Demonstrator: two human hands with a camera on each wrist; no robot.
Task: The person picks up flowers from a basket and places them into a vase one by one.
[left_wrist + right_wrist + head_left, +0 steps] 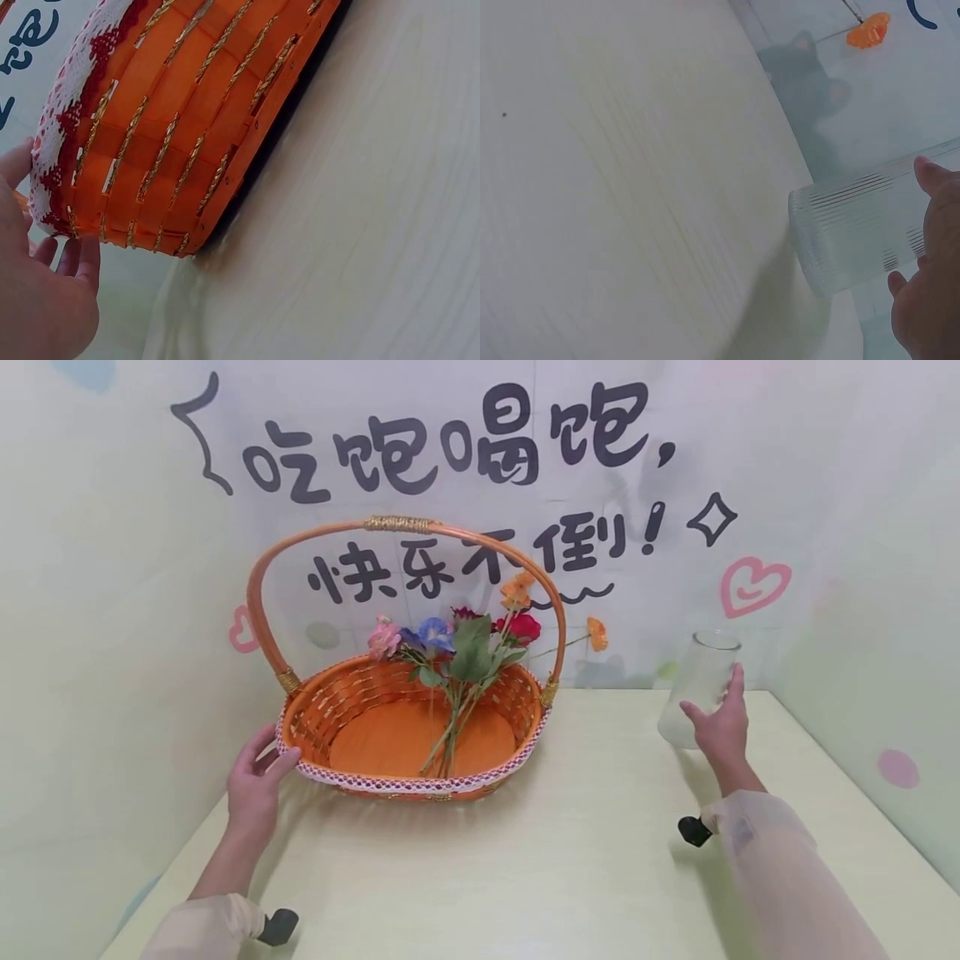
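An orange woven basket (420, 693) with a tall arched handle and lace-trimmed rim stands on the table. My left hand (255, 785) grips its left end, thumb over the lace rim and fingertips against the outer weave (150, 150). Artificial flowers (465, 647) in pink, blue, red and orange lean inside, stems down on the basket floor. At the right, my right hand (723, 727) holds a clear glass vase (693, 685), thumb and fingers on opposite sides. Fine ribbing shows on the vase (847, 225) in the right wrist view, its base close to the tabletop.
The pale table (525, 877) runs back to a wall hanging (637, 568) with dark lettering and hearts. A single orange flower (597, 633) sticks out past the basket's right side. Light-coloured walls close in both sides.
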